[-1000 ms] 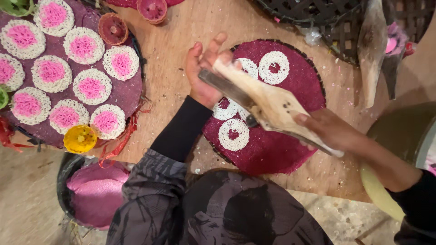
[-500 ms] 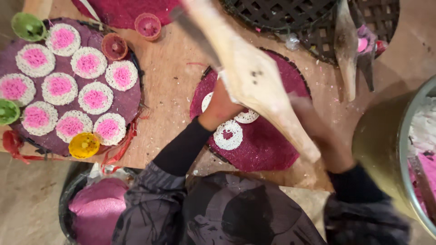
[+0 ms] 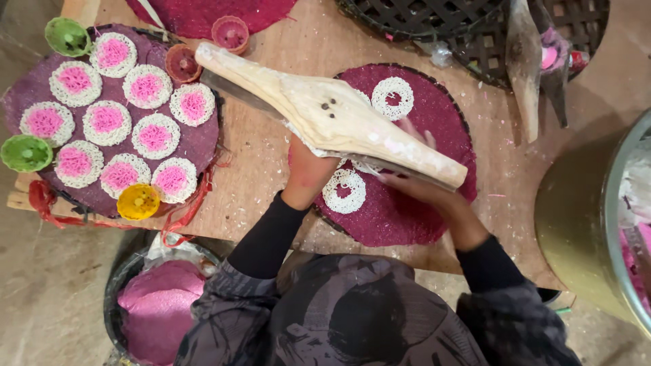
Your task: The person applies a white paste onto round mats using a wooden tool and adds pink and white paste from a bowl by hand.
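A long pale wooden press [image 3: 339,115] lies slanted across a round maroon woven mat [image 3: 420,210] on the wooden board. My left hand [image 3: 308,169] is pressed up under the middle of the press, its fingers hidden behind it. My right hand [image 3: 424,186] grips the press's lower right handle, with fingertips showing over the top edge. On the mat lie white noodle rings, one [image 3: 392,97] beyond the press and one [image 3: 344,192] between my hands.
A second maroon mat [image 3: 196,139] on the left carries several white-and-pink noodle rounds, ringed by small green [image 3: 24,152], yellow [image 3: 137,201] and red cups. A black bowl of pink dough [image 3: 156,308] sits lower left. A metal pot [image 3: 583,224] stands right; dark woven trays [image 3: 475,27] and another wooden press [image 3: 523,68] lie behind.
The press has swung down from a steep slant and now lies flatter across the mat, its far end toward the left mat. My left hand went from open over the mat to under the press.
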